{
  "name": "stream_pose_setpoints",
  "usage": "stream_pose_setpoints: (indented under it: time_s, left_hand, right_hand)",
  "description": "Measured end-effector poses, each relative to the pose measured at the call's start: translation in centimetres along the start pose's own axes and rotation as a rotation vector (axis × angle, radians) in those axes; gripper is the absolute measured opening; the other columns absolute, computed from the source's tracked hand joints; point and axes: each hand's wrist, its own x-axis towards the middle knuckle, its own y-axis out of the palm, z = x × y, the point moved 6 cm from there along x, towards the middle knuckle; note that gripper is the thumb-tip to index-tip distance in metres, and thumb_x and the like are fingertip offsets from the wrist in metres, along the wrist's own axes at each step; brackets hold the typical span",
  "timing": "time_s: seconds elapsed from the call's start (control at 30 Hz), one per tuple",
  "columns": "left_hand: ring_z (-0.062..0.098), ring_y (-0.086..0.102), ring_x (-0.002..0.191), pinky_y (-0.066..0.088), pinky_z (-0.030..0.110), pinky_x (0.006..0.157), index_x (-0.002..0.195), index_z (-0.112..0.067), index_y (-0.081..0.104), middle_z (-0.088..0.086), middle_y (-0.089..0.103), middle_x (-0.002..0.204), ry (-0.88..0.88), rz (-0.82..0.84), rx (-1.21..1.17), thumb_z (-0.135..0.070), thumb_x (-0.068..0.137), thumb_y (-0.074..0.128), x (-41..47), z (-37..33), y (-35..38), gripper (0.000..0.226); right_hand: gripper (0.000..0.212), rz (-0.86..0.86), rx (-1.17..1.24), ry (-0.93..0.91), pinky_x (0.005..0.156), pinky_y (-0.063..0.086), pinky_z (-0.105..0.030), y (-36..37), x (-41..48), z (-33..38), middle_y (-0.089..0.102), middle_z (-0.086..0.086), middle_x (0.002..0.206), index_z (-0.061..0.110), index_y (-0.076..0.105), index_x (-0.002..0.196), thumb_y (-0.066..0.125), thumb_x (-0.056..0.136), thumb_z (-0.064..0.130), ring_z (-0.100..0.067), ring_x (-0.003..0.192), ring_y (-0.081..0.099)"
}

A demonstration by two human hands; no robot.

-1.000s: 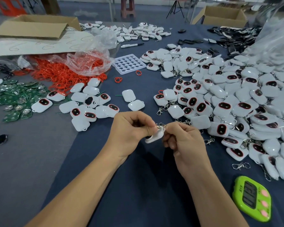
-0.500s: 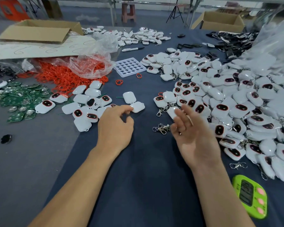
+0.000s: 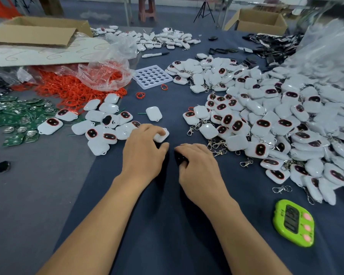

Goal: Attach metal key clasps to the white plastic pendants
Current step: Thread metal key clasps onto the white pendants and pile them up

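The green timer (image 3: 293, 222) lies nearest, on the right. The right hand (image 3: 199, 167) rests on the dark cloth (image 3: 167, 225) with its fingers curled under; any grasp is hidden. Just beyond, the left hand (image 3: 145, 153) grips a half-covered white pendant (image 3: 163, 136). Loose metal clasps (image 3: 216, 146) lie near the pendant heap (image 3: 286, 120).

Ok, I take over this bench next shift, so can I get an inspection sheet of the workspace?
Surface: dark blue cloth.
Job's things: pendant heap right, many with clasps; smaller pendant group left; loose clasps.
Clutter: red rings, green circuit boards, white tray, green timer, marker.
Hands: left hand grips a white pendant; right hand curled, contents hidden.
Cables: nothing seen for certain; black pieces too blurred to tell.
Surroundings: cardboard boxes, stool, tripod legs.
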Motion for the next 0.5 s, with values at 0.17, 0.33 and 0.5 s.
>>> stream_pose_setpoints:
  time_s: [0.17,0.33,0.5]
  left_hand:
    - [0.014,0.060,0.087,0.048,0.035,0.074,0.101,-0.034,0.069,-0.014,0.066,0.092,-0.136,-0.006,-0.077,-0.038,0.097,0.060,0.2,0.7,-0.3,0.011]
    - [0.006,0.064,0.065,0.047,0.027,0.068,0.076,-0.047,0.076,-0.011,0.072,0.070,-0.263,0.003,-0.617,-0.028,0.100,0.059,0.1,0.7,-0.8,0.036]
    - [0.008,0.064,0.072,0.054,0.025,0.076,0.093,-0.039,0.083,0.000,0.080,0.091,-0.129,0.324,-0.910,-0.028,0.088,0.074,-1.0,-2.0,0.6,0.015]
  right_hand:
    - [0.025,0.008,0.038,-0.017,0.090,0.046,-0.028,-0.1,0.0,0.0,0.074,0.011,0.103,0.019,0.077,0.105,0.060,0.097,0.003,-0.014,0.107,0.058]
    - [0.027,-0.175,0.232,0.203,0.085,0.037,-0.010,-1.4,-0.3,-1.5,0.065,0.025,0.105,0.037,0.072,0.125,0.068,0.099,0.033,0.001,0.098,0.059]
    - [0.051,-0.200,0.675,0.287,0.076,0.053,-0.011,-2.2,-1.0,-2.6,0.075,0.025,0.099,0.049,0.064,0.128,0.075,0.078,0.049,-0.003,0.083,0.072]
